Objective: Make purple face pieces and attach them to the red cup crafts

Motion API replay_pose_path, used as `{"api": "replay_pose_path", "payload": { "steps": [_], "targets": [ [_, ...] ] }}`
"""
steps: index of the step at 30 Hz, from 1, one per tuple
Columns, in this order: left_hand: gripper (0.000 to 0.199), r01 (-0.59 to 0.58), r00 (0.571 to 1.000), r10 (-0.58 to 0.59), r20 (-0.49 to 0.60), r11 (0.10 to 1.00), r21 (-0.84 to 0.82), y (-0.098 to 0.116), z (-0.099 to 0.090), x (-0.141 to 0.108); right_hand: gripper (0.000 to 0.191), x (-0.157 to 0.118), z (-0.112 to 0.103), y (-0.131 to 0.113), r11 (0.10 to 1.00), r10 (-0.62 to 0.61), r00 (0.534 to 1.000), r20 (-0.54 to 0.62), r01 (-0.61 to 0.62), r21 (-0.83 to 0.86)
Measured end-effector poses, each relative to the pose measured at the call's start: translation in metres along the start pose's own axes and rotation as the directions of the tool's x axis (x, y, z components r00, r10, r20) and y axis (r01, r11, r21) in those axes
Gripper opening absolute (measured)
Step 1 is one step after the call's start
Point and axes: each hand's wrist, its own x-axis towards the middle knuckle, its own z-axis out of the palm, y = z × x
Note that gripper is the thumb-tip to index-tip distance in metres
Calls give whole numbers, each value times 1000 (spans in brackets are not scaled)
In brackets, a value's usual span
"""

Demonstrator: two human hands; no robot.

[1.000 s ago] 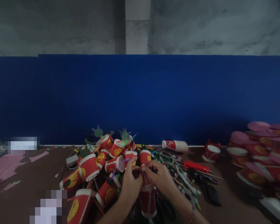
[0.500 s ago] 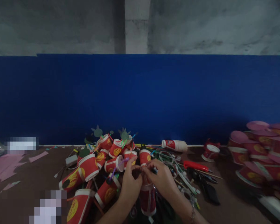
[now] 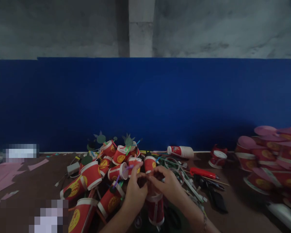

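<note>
Near the bottom centre, a red paper cup (image 3: 156,209) stands between my wrists, its white rim just below my fingers. My left hand (image 3: 137,187) has thumb and fingertips pinched together above the cup. Opposite it, my right hand (image 3: 165,182) pinches at the same spot, the fingertips of both hands meeting. Whatever lies between the fingertips is too small and dim to make out. Behind my hands is another red cup (image 3: 150,164) with a yellow emblem. Left of my left hand, a cup lies with a purple straw (image 3: 115,182).
Red cups (image 3: 91,174) with straws are heaped at left. Stacked cups (image 3: 180,151) lie by the blue wall. A red tool (image 3: 203,172), cable ties and a black object (image 3: 217,200) sit at right, before cups with pink discs (image 3: 265,130). Pink paper (image 3: 3,174) lies far left.
The standing cup has shifted slightly right and tilts a little differently. My hands stay pinched together at nearly the same place; the whole view has shifted slightly.
</note>
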Motion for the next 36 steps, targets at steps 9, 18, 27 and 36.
{"api": "replay_pose_path", "payload": {
  "steps": [9,18,27,36],
  "targets": [
    [69,184,981,-173,89,973,-139,6,-3,1,23,4,-5,4,900,154,974,168,-209,384],
    [62,252,963,-226,144,948,-193,9,-10,9,28,0,-11,-3,840,201,944,261,-304,449],
    [52,354,920,-253,300,863,-359,10,-12,10,27,0,-16,-12,777,155,955,253,-276,565],
    [49,86,983,-87,162,996,16,27,-17,10,25,0,-9,-4,884,180,962,207,-251,395]
  ]
}}
